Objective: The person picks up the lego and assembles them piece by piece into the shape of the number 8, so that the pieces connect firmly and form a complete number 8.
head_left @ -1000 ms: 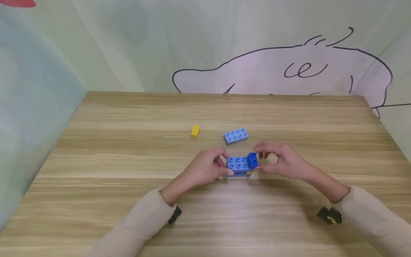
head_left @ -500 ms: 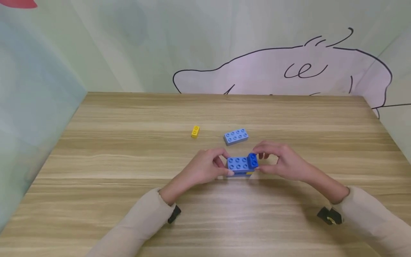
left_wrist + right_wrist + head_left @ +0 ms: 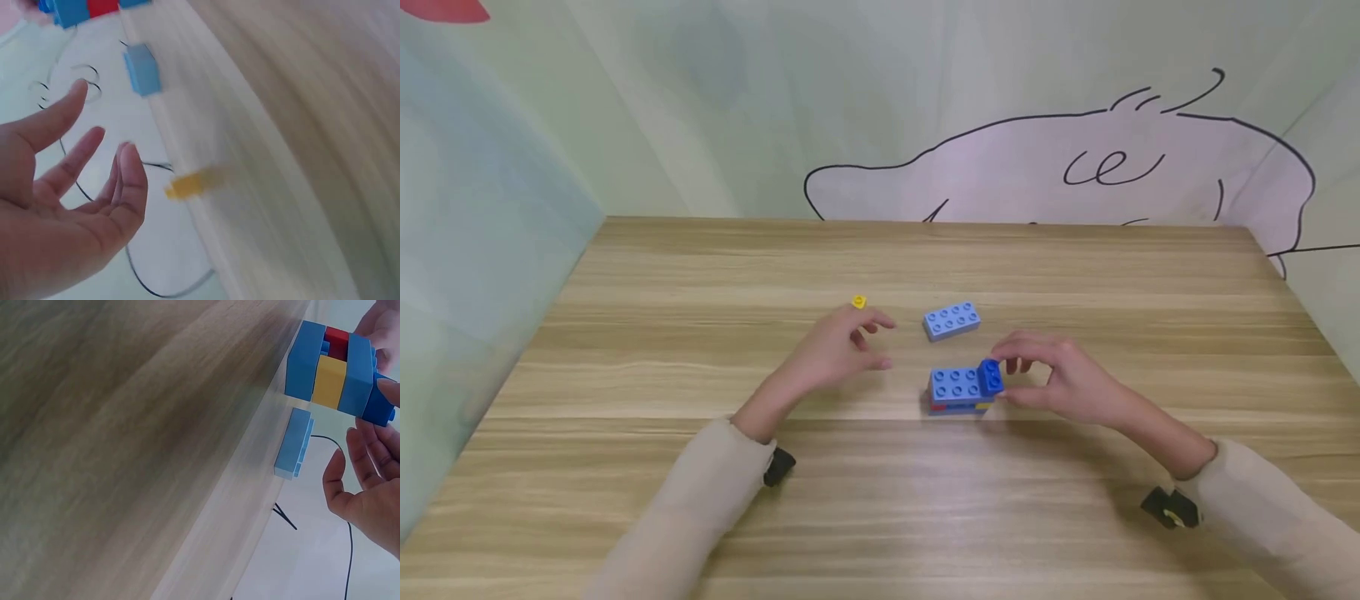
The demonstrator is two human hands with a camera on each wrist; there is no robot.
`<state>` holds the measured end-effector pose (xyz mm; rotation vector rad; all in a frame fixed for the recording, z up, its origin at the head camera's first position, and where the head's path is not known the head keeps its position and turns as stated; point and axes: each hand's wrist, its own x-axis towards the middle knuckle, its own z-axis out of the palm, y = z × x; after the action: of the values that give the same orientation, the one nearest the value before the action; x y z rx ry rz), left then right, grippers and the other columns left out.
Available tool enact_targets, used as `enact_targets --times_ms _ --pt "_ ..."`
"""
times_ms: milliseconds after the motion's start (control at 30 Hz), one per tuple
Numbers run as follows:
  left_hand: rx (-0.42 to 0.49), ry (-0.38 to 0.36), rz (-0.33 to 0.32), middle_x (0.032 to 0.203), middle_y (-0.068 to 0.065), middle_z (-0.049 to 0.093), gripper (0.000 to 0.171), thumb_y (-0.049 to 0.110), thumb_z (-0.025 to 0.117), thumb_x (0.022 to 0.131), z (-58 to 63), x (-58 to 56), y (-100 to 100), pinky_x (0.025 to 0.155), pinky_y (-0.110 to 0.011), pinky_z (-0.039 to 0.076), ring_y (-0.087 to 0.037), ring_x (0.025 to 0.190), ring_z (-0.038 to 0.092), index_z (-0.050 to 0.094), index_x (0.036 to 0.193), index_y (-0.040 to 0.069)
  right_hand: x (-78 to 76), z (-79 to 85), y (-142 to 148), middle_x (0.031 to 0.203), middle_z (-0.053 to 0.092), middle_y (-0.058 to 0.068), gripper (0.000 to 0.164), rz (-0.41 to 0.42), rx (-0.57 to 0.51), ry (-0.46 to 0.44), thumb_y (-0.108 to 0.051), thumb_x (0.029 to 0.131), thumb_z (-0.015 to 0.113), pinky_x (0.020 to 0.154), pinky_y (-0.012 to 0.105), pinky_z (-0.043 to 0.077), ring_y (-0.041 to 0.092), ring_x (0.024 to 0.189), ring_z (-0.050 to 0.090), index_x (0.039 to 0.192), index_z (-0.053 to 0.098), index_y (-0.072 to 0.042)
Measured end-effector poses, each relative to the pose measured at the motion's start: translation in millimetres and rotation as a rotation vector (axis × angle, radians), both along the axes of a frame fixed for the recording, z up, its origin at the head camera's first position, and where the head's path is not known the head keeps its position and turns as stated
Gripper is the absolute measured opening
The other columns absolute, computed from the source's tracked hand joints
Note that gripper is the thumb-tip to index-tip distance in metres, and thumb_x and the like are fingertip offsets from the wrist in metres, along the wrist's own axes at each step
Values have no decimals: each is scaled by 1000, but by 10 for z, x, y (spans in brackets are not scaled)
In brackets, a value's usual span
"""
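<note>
A small stack of toy building bricks (image 3: 955, 385) stands on the table, light blue above and below. In the right wrist view a red brick (image 3: 336, 344) and a yellow brick (image 3: 329, 382) show between these layers. On the stack's right end sits a dark blue two-stud brick (image 3: 991, 377), pinched between thumb and index finger of my right hand (image 3: 1071, 387). My left hand (image 3: 827, 350), fingers loosely bent and holding nothing, is left of the stack. It partly hides a loose yellow two-stud brick (image 3: 859, 301), which appears blurred in the left wrist view.
A loose light blue eight-stud brick (image 3: 952, 321) lies behind the stack. The wooden table (image 3: 700, 275) ends at a wall (image 3: 737, 108) with a line drawing. A dark strap (image 3: 779, 467) is at the left cuff, another dark strap (image 3: 1171, 507) at the right.
My left hand has let go of the stack's left end and moved left and back towards the loose yellow brick. The right hand still pinches the dark blue brick.
</note>
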<state>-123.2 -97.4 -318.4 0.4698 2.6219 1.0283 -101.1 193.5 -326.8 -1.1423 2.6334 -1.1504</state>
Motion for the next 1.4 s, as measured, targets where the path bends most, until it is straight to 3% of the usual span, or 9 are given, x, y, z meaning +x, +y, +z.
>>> enact_targets --times_ms 133,300,633,1033,1200,1400 --pt "-1 39 63 114 -17 52 45 15 72 79 -62 -103 -130 78 -37 45 -26 90 53 56 121 7 1 -13 4 99 63 3 38 4 -12 7 0 70 76 64 32 50 13 78 54 105 63 -3" --pt "-23 26 133 118 -17 49 51 12 70 80 -128 -245 -218 76 -36 43 -26 87 51 50 126 6 2 -15 4 99 63 2 38 3 -11 12 0 70 76 66 31 49 12 79 54 105 63 -3" --pt "-95 -27 150 120 -20 51 50 8 67 82 -162 -478 -268 88 -44 41 -33 103 50 47 128 6 14 9 -11 99 63 1 38 -5 6 -11 -2 70 76 67 32 49 12 80 54 106 63 -5" --pt "-86 -27 117 112 -19 55 37 9 66 83 -179 -510 -256 88 -42 40 -32 101 51 55 117 3 18 -1 7 100 62 1 38 -8 8 -31 -2 71 76 68 31 49 13 81 54 106 63 -5" --pt "-44 -45 124 110 -16 57 36 10 70 80 -147 -453 -220 86 -38 43 -29 98 54 56 110 -2 21 7 13 101 62 1 39 -12 14 -26 -3 70 77 69 32 49 12 81 54 107 63 -5" --pt "7 -46 96 98 -11 61 37 13 73 78 -85 -318 -94 78 -33 46 -22 90 57 57 108 0 21 0 11 102 63 2 40 -9 4 -22 -2 70 77 68 32 49 11 81 54 107 63 -5"
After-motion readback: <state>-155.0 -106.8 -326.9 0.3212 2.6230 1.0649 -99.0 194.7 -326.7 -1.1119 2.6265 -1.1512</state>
